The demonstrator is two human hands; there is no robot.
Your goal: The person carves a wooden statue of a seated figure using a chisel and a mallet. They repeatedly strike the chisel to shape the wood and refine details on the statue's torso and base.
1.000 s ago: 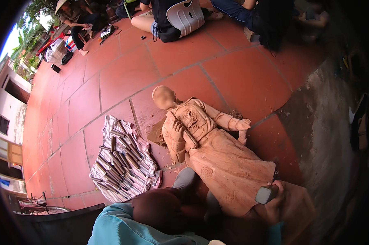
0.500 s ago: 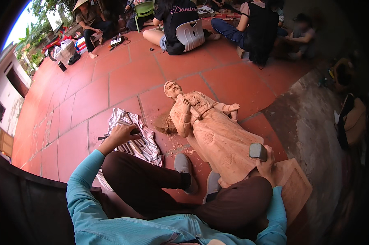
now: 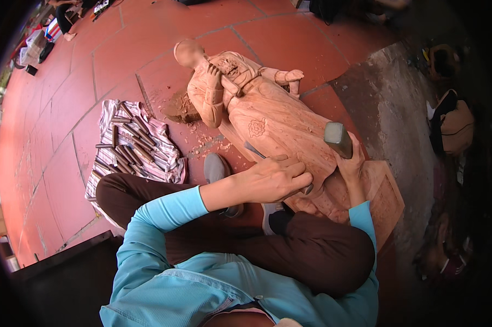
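A carved wooden statue (image 3: pixel 289 120) of a robed figure lies on its back, its head away from me and its lower end by my legs. Over the near side of its robe is my left hand (image 3: pixel 276 179), fingers wrapped round a carving chisel (image 3: pixel 254 150). The chisel's blade points away from me toward the robe; whether it touches the wood I cannot tell. At the statue's lower right, my right hand (image 3: pixel 351 159) grips a squared mallet (image 3: pixel 338 140), its block head raised. The mallet's handle is mostly hidden by my fingers.
Several wooden-handled chisels (image 3: pixel 130 152) lie on a striped cloth (image 3: pixel 172 170) left of my legs. Wood chips (image 3: pixel 217 144) and a rough wood block (image 3: pixel 181 108) are beside the statue. Red tiles (image 3: pixel 55 147) cover the floor. Other people sit at the far edge.
My left hand has come from the cloth of tools rightward to the statue, now with a chisel held across it. The right hand still holds the mallet. The view has tipped downward.
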